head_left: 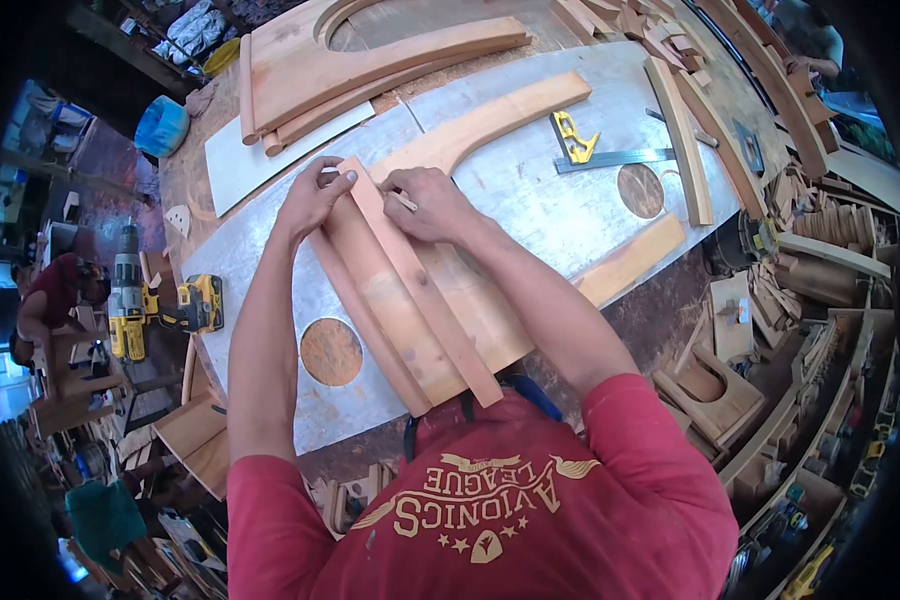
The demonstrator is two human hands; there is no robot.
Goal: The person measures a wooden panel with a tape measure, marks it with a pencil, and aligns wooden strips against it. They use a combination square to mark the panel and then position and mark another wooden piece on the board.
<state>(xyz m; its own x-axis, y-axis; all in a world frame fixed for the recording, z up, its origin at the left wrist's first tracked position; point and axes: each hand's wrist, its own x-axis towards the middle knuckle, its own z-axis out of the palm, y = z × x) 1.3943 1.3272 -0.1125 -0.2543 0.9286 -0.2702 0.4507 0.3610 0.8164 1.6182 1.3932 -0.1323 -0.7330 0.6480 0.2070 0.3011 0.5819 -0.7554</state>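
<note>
A long wooden strip point(425, 285) lies lengthwise over a wide wooden panel point(480, 310), its near end close to my shirt. My left hand point(315, 195) is closed around the far end of the strip, thumb on its edge. Just right of that end, my right hand point(430, 205) pinches what looks like a short pencil point(402, 201), its tip hidden by the fingers. Beneath the far end runs a curved wooden piece point(510, 110). A rounded rail point(365, 320) borders the panel's left side.
The metal-topped table point(270, 300) has round holes. A yellow combination square point(575, 140) lies right of the curved piece. Wooden bars point(680, 140) stand beyond it. A cordless drill point(130, 300) is at the left edge. Another person point(60, 300) is at far left.
</note>
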